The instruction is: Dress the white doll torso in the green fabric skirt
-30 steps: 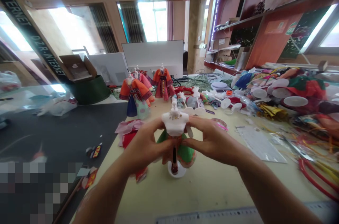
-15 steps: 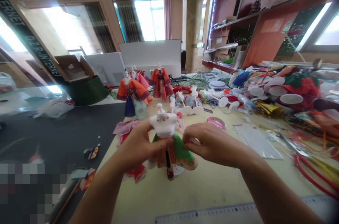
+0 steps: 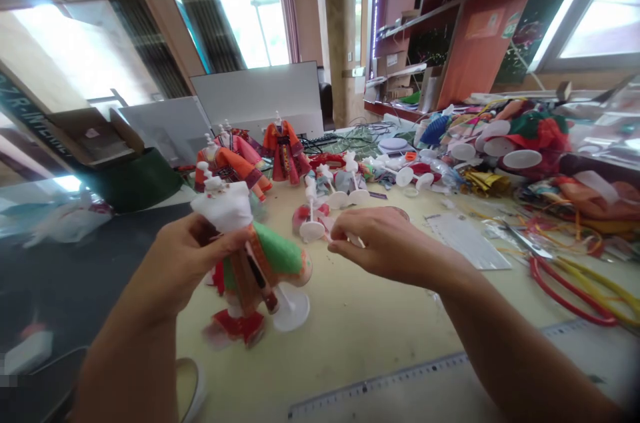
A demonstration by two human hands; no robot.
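My left hand point(image 3: 180, 263) is wrapped around a small doll mannequin point(image 3: 240, 236) with a white top and a green and orange skirt. The mannequin is lifted off the yellow table point(image 3: 360, 336) and tilted, its round white base point(image 3: 293, 306) pointing toward the right. My right hand point(image 3: 380, 239) is apart from the doll, to its right, fingers pinched together near a bare white stand point(image 3: 312, 226). What the fingers pinch, if anything, is too small to make out. Red cloth point(image 3: 235, 329) lies on the table below the doll.
Dressed dolls in orange and red robes point(image 3: 283, 149) stand at the back of the table. Bare white stands, round bases and heaps of coloured fabric point(image 3: 530, 136) crowd the right side. Red and yellow cords point(image 3: 575, 283) lie at the right. A ruler point(image 3: 380, 383) lies near the front edge.
My left hand has carried the doll up and to the left and tilted it. My right hand has let go of it and moved right. The view has swung.
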